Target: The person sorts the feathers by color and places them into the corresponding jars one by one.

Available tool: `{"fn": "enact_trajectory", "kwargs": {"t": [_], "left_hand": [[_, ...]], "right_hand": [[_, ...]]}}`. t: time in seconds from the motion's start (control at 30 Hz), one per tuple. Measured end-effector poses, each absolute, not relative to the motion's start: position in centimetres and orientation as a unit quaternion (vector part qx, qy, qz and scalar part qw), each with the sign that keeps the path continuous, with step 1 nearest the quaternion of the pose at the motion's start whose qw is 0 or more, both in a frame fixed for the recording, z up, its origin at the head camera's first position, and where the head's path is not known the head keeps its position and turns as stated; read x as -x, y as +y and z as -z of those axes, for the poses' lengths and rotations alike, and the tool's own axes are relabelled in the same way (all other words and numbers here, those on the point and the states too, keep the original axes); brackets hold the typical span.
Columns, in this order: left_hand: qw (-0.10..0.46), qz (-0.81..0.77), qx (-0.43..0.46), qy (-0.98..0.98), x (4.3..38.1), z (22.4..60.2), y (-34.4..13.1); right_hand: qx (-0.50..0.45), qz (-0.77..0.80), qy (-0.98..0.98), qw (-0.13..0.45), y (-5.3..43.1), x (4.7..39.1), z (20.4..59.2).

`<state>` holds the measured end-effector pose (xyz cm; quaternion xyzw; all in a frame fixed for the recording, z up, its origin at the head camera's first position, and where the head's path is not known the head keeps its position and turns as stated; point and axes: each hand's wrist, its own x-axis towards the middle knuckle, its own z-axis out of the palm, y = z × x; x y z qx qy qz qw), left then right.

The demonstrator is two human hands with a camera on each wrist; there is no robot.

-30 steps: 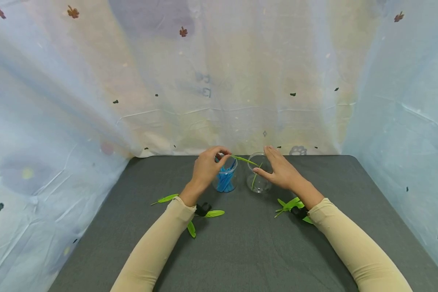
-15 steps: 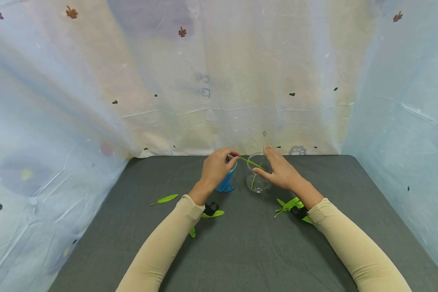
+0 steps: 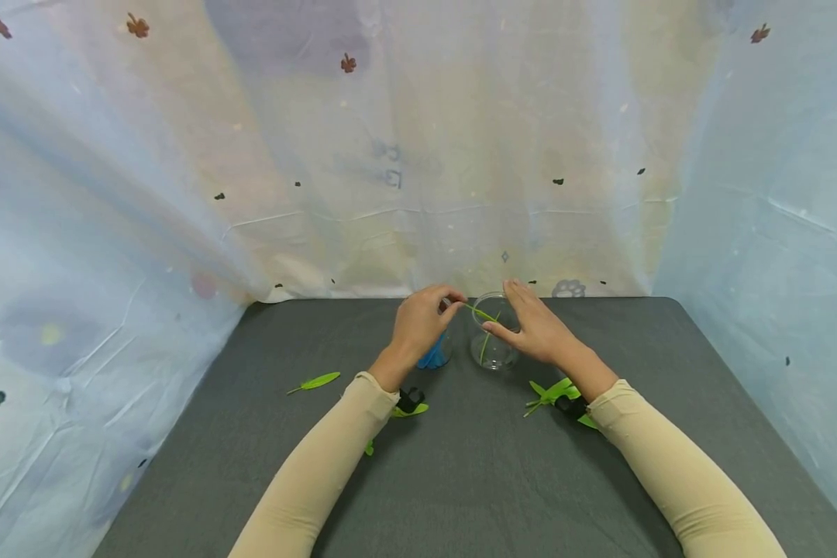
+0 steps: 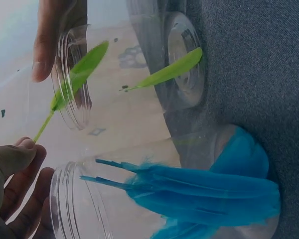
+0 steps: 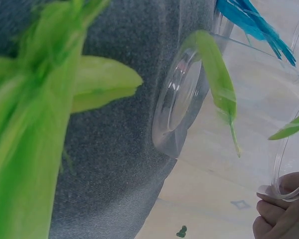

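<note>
Left hand [image 3: 421, 319]: thumb and fingertips pinch the quill of a green feather [image 4: 78, 77]. I get the blade best from the left wrist cam: it crosses the rim of the right-hand jar [image 3: 506, 353], tip just inside the mouth. Head cam gives me only a thin green line there; right wrist cam has the tip but cuts off the left hand. Right hand [image 3: 539, 333] holds that jar at the rim, thumb spread from fingers on head cam; its wrist cam adds bent fingers at the rim. Second green feather [image 4: 174, 68] leans inside the jar, blade down, quill up; both wrist cams agree. Blue feathers [image 4: 204, 189] stand quill-up in the left-hand jar [image 4: 65, 199], mostly masked by the left hand from above. Only head cam shows me the lone green feather [image 3: 318, 380] at left on the grey table [image 3: 495, 480]. Green cluster [image 3: 552, 392] by the right wrist fills that wrist cam's foreground, blurred.
</note>
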<state>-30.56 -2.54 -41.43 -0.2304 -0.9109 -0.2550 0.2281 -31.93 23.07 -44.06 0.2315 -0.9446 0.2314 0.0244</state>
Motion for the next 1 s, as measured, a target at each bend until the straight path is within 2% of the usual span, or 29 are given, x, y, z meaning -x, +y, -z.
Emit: {"fn": "enact_trajectory", "kwargs": {"t": [0.4,0.8,1.0], "left_hand": [[0.192,0.262,0.242,-0.914,30.5,41.7,-2.0],[0.211,0.266,0.241,-0.909,30.2,42.0,-3.1],[0.186,0.312,0.256,-0.896,29.7,41.9,-4.0]], "right_hand": [[-0.228,-0.234,-0.945,0.022,22.9,32.1,44.2],[-0.229,-0.23,-0.945,0.031,22.9,32.0,44.2],[-0.226,-0.235,-0.945,0.026,23.1,32.0,44.2]]}}
